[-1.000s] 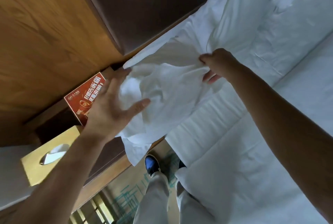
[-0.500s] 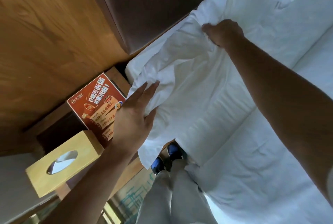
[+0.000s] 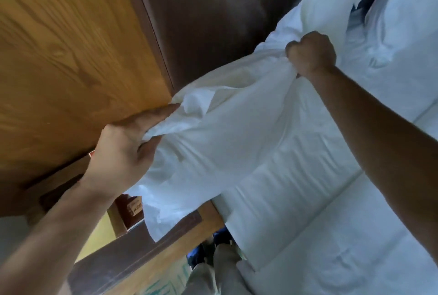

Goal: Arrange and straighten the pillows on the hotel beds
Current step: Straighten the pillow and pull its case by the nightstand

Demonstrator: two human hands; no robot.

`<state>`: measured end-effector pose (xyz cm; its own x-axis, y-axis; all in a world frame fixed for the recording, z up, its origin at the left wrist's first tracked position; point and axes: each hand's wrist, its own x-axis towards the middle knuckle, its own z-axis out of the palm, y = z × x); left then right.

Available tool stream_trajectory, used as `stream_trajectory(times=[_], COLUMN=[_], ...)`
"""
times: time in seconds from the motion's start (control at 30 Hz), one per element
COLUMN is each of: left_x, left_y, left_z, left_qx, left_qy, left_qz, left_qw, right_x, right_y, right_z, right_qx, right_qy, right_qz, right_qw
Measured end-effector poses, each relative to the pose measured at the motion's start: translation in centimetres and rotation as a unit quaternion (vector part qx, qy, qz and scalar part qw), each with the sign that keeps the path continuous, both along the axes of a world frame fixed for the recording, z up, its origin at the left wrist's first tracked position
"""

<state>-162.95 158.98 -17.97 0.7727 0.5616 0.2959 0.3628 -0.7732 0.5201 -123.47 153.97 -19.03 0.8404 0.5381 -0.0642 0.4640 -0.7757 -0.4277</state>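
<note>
Here both hands [image 3: 123,143] [image 3: 310,54] grip pillow [image 3: 225,133]; headboard [image 3: 213,22] behind.

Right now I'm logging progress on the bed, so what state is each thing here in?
pillow: rumpled, lifted at the headboard end, gripped at two spots.
left hand: pinching the pillow's near edge.
right hand: fisted round bunched pillow fabric.
second pillow: lying flat on the bed, untouched.
duvet: spread, lightly creased.

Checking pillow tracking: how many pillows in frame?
2. One pillow is held up by the left hand and right hand; a second pillow lies on the bed at far right. More may be out of view.
</note>
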Motion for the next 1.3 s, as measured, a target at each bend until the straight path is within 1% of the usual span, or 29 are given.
stream_trajectory(times=[0.07, 0.17, 0.23, 0.3, 0.37, 0.4, 0.47, 0.53, 0.6, 0.67, 0.73, 0.87, 0.93, 1.0, 1.07, 1.13, 1.2, 1.3], left_x=[-0.6, -1.2, -1.0, -0.5, -0.1, 0.0, -0.4, -1.0, -0.8, -0.5, -1.0, -2.2, -2.1, -1.4, -0.7, -0.6, -0.8, -1.2], left_y=[1.6, 4.0, 5.1, 5.7, 5.5, 5.0, 4.3, 4.1, 4.5, 5.1, 5.4, 6.1, 6.5, 7.1, 7.9, 8.6, 8.7, 8.2], left_z=[0.6, 1.0, 0.9, 0.5, -0.3, -0.7, -1.9, -3.4, -4.9, -6.1, -7.5, -9.0, -9.1, -8.9, -8.6, -8.4, -8.5, -8.9], left_qx=[0.009, 0.003, -0.016, -0.045, -0.064, -0.053, 0.006, 0.048, 0.059, 0.056, 0.050, 0.060, 0.075, 0.087, 0.093, 0.092, 0.086, 0.067], left_qy=[0.010, 0.052, 0.075, 0.086, 0.083, 0.056, -0.040, -0.101, -0.121, -0.128, -0.132, -0.143, -0.157, -0.167, -0.166, -0.167, -0.171, -0.191], left_qz=[0.017, 0.048, 0.080, 0.124, 0.165, 0.168, 0.164, 0.183, 0.196, 0.189, 0.181, 0.180, 0.154, 0.108, 0.076, 0.060, 0.062, 0.064], left_qw=[1.000, 0.997, 0.994, 0.988, 0.981, 0.983, 0.986, 0.977, 0.971, 0.972, 0.973, 0.971, 0.973, 0.976, 0.979, 0.980, 0.980, 0.977], right_x=[-0.5, -1.8, -2.1, -1.0, -0.5, -0.5, -0.7, -0.7, -1.3, -2.2, -3.0, -4.4, -5.7, -7.3, -8.4, -8.5, -8.0, -7.3], right_y=[1.0, 1.7, 1.9, 2.2, 2.3, 2.2, 2.0, 1.9, 2.0, 2.7, 3.4, 4.4, 4.9, 5.4, 5.6, 5.6, 5.8, 6.0], right_z=[0.4, -0.8, -2.4, -4.2, -3.8, -3.2, -1.9, -1.9, -2.4, -3.3, -3.9, -4.5, -5.0, -5.0, -4.7, -4.0, -3.1, -2.1], right_qx=[0.022, 0.021, 0.027, 0.037, 0.072, 0.106, 0.178, 0.224, 0.227, 0.188, 0.170, 0.161, 0.155, 0.159, 0.126, 0.077, 0.044, 0.023], right_qy=[0.040, 0.089, 0.114, 0.160, 0.208, 0.236, 0.294, 0.325, 0.321, 0.283, 0.245, 0.240, 0.234, 0.260, 0.276, 0.260, 0.230, 0.204], right_qz=[-0.007, 0.000, -0.011, -0.033, -0.039, -0.048, -0.068, -0.076, -0.075, -0.058, -0.037, -0.065, -0.096, -0.106, -0.097, -0.094, -0.106, -0.149], right_qw=[0.999, 0.996, 0.993, 0.986, 0.975, 0.965, 0.937, 0.916, 0.916, 0.939, 0.954, 0.955, 0.955, 0.946, 0.948, 0.958, 0.967, 0.967])
